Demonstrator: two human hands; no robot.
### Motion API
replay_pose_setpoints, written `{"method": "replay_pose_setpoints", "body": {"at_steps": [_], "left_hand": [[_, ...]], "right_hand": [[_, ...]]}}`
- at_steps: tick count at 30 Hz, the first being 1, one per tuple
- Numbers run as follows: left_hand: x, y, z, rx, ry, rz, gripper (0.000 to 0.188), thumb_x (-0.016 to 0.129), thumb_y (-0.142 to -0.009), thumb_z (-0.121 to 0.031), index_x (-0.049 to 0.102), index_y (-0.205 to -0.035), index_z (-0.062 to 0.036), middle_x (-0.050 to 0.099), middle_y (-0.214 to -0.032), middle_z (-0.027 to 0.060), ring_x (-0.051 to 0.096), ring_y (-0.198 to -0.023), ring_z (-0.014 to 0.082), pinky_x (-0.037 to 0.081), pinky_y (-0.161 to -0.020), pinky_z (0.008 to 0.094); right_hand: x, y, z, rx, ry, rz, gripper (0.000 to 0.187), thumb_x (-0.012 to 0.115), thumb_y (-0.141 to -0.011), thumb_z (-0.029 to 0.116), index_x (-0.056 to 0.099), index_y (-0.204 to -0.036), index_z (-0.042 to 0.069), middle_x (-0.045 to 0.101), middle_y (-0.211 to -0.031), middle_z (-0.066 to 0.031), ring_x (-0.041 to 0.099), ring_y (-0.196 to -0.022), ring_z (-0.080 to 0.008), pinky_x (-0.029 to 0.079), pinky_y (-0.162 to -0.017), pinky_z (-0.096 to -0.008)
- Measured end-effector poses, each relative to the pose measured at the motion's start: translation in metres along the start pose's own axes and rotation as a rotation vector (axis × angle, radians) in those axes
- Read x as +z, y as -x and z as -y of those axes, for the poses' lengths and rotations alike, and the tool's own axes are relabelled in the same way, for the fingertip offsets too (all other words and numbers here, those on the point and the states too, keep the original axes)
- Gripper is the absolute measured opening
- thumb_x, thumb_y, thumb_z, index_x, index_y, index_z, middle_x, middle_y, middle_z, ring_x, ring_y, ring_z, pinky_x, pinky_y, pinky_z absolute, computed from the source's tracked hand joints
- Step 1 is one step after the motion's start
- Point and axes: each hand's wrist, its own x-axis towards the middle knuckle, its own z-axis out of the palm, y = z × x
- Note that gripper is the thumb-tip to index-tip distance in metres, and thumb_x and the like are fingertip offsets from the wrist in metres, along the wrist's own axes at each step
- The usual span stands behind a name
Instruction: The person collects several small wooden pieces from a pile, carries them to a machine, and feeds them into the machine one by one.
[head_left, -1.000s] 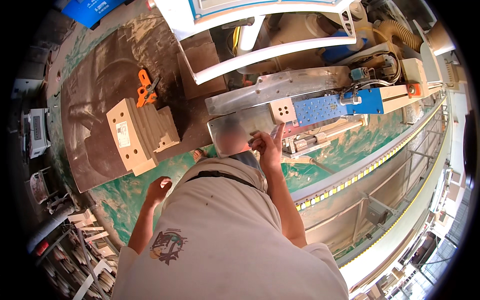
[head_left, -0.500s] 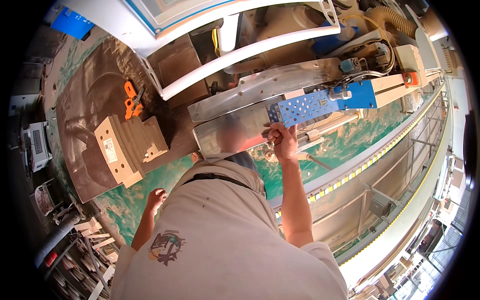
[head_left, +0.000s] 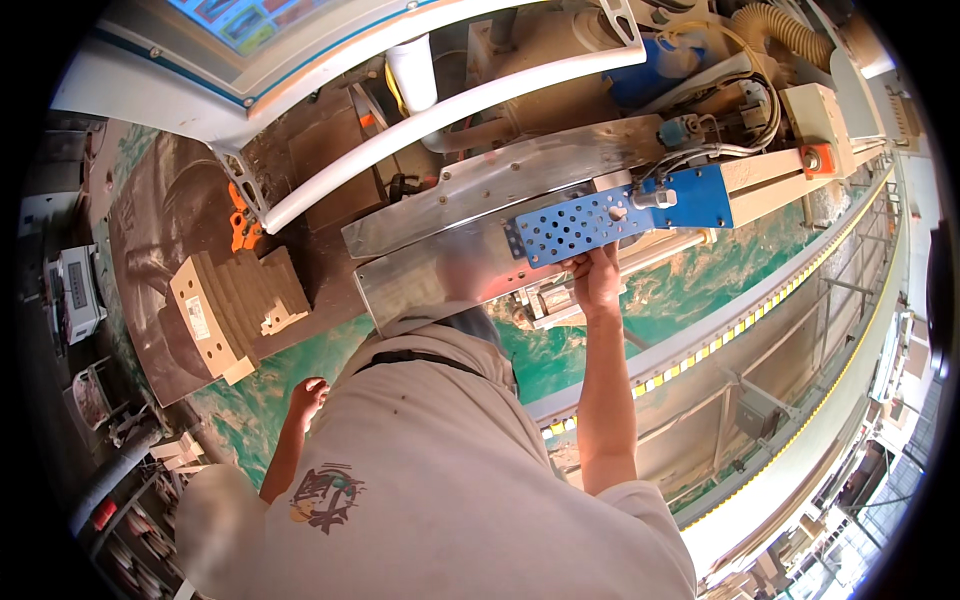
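Here's the right hand (head_left: 597, 284) at the near edge of the blue perforated plate (head_left: 575, 229) — which lies just beyond it, long axis running left to right — fingertips hidden, grip impossible to tell, while the left hand (head_left: 308, 398), loosely half-open and seemingly empty, hangs well apart.

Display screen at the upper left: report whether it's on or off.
On: the display screen is lit, showing rows of coloured tiles on blue.

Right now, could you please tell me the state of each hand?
Left hand: partly open, loosely curled, nothing seen in it.
Right hand: partly hidden at the near edge of the blue plate; grip cannot be told.
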Motion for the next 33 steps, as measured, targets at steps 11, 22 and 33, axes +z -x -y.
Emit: {"method": "replay_pose_setpoints", "body": {"at_steps": [11,22,33], "left_hand": [[0.009,0.024,-0.008,-0.016,0.037,-0.08,0.025,0.067,-0.1,-0.019,0.069,-0.123,-0.0076,0.074,-0.101,0.0017,0.066,-0.081,0.0102,0.05,-0.068,0.0269],[-0.082,0.029,0.086,-0.015,0.393,-0.433,0.028,0.068,-0.098,-0.026,0.072,-0.112,-0.0022,0.074,-0.101,0.006,0.07,-0.084,0.0155,0.057,-0.071,0.0329],[-0.182,0.145,-0.167,0.919,0.048,-0.658,0.063,0.083,-0.088,-0.026,0.059,-0.143,-0.0077,0.052,-0.153,0.0134,0.051,-0.138,0.0306,0.045,-0.112,0.0437]], "right_hand": [[-0.007,0.016,0.031,-0.232,0.115,-0.591,0.053,0.055,-0.098,0.006,0.047,-0.15,-0.001,0.066,-0.084,-0.0094,0.056,-0.059,-0.0135,0.046,-0.054,-0.0263],[0.044,0.098,-0.029,-0.198,0.616,-0.348,0.041,0.055,-0.102,0.018,0.062,-0.135,-0.005,0.056,-0.078,-0.0006,0.047,-0.064,-0.0082,0.04,-0.058,-0.024],[0.281,0.139,-0.127,0.163,0.713,0.658,0.026,0.06,-0.106,0.015,0.066,-0.125,0.0,0.071,-0.091,-0.0071,0.061,-0.072,-0.0102,0.052,-0.066,-0.0262]]}}
